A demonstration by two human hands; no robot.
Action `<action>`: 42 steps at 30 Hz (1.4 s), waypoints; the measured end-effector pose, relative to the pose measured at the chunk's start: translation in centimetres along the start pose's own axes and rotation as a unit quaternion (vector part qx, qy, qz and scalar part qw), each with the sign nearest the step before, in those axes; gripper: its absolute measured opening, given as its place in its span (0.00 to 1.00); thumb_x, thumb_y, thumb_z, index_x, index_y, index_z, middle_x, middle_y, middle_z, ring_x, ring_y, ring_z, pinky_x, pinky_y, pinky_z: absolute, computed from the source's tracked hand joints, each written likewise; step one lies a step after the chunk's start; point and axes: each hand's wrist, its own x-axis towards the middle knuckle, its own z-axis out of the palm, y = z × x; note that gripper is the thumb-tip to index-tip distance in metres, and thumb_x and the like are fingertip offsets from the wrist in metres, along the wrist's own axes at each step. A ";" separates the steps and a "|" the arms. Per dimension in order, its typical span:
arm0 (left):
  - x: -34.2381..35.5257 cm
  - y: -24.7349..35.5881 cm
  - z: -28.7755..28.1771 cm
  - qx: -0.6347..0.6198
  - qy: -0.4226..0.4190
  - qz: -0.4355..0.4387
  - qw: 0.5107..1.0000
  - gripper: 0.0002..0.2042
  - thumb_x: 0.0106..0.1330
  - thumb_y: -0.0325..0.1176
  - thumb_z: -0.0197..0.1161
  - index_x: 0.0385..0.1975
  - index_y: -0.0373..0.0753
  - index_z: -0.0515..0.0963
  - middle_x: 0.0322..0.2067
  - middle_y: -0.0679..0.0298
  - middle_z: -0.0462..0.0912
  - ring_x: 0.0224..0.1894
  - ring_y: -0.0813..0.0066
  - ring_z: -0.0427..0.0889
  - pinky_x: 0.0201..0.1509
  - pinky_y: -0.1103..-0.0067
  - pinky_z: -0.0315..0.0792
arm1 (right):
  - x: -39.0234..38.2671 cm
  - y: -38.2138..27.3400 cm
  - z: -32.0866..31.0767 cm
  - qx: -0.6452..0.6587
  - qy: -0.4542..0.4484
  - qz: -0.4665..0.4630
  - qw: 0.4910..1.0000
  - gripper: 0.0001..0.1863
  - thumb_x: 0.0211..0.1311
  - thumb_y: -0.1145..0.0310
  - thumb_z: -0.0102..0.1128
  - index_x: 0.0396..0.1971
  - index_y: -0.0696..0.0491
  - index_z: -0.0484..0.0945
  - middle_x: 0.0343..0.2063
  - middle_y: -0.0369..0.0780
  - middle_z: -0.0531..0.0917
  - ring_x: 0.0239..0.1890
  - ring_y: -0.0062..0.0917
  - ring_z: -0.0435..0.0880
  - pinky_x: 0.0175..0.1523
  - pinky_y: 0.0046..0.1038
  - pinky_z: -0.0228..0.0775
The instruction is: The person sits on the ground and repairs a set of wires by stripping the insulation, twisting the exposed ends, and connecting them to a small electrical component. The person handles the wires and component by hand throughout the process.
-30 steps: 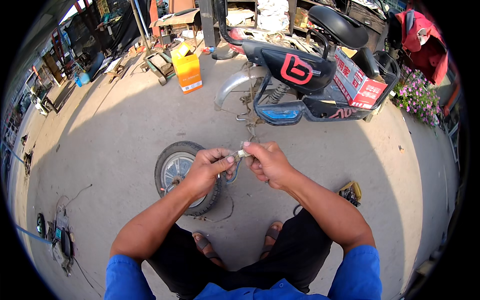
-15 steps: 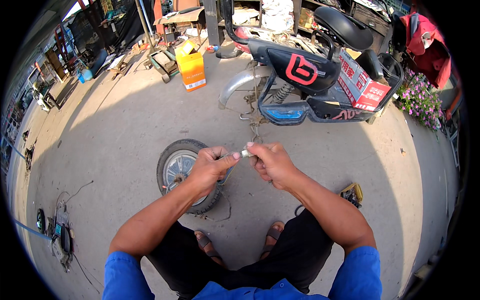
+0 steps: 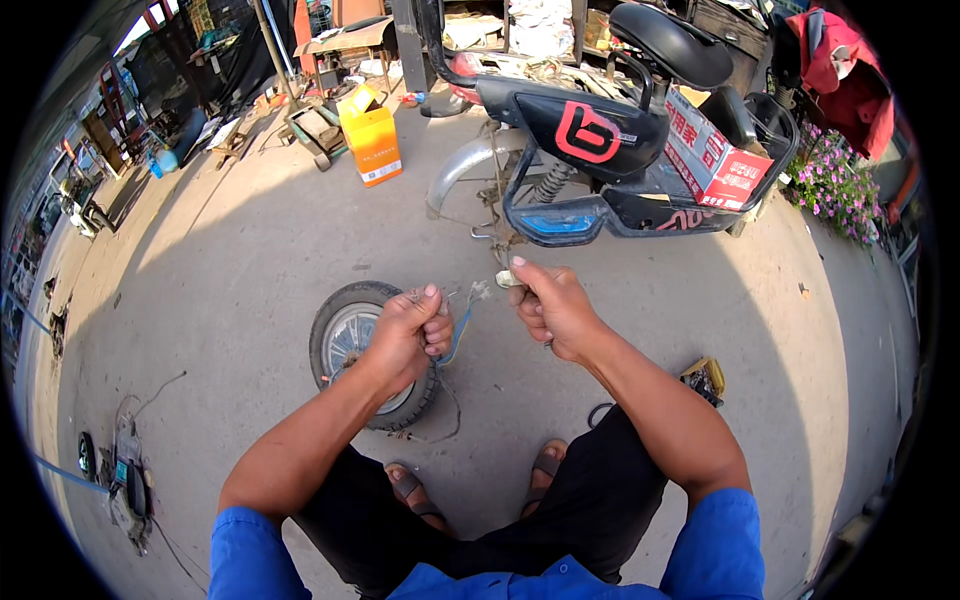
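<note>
My left hand [image 3: 412,328] is closed over thin wires [image 3: 463,328], with some blue and pale strands showing beyond its fingers. Those strands hang above the spoked wheel [image 3: 345,338], a black-tyred hub wheel lying on the ground behind the left hand. A small pale wire connector [image 3: 507,279] is pinched between thumb and fingers of my right hand [image 3: 556,310]. A gap separates the two hands. Beyond them stands an electric scooter [image 3: 575,130], its wheel gone from under the curved silver mudguard [image 3: 465,172]; cables dangle from there toward the right hand.
An orange box [image 3: 371,140] stands at the far left of the scooter. On its footboard sits a red and white carton [image 3: 715,165]. A yellow container [image 3: 705,378] of small parts lies right of my knee. Loose parts with cables [image 3: 128,475] lie at left; pink flowers [image 3: 830,190] grow at right.
My hands have moved apart; they met at the connector before. The connector has gone with the right hand, slightly up and right, while wires now show free beside the left hand.
</note>
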 end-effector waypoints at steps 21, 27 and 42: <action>-0.8 -0.7 1.2 0.183 0.016 0.079 0.980 0.14 0.59 0.26 0.76 0.36 0.38 0.74 0.24 0.76 0.69 0.25 0.88 0.64 0.29 0.85 0.61 | -0.7 0.8 -0.7 -0.079 -0.094 0.050 0.991 0.21 0.73 0.49 0.56 0.33 0.55 0.77 0.17 0.26 0.63 0.18 0.10 0.57 0.20 0.20 0.46; -1.2 -0.8 2.4 0.280 0.031 0.121 0.952 0.15 0.56 0.25 0.77 0.39 0.35 0.79 0.23 0.78 0.71 0.26 0.90 0.64 0.29 0.86 0.61 | -1.1 1.3 0.4 -0.144 -0.121 0.017 0.982 0.22 0.75 0.50 0.53 0.32 0.55 0.78 0.17 0.28 0.65 0.17 0.12 0.60 0.19 0.21 0.51; -0.9 -0.6 1.5 0.276 0.081 0.121 0.950 0.09 0.59 0.30 0.76 0.35 0.35 0.86 0.23 0.72 0.81 0.23 0.89 0.69 0.25 0.85 0.61 | -1.1 0.8 0.5 -0.108 -0.072 -0.066 0.989 0.23 0.65 0.54 0.69 0.43 0.61 0.80 0.17 0.28 0.68 0.15 0.10 0.58 0.18 0.19 0.47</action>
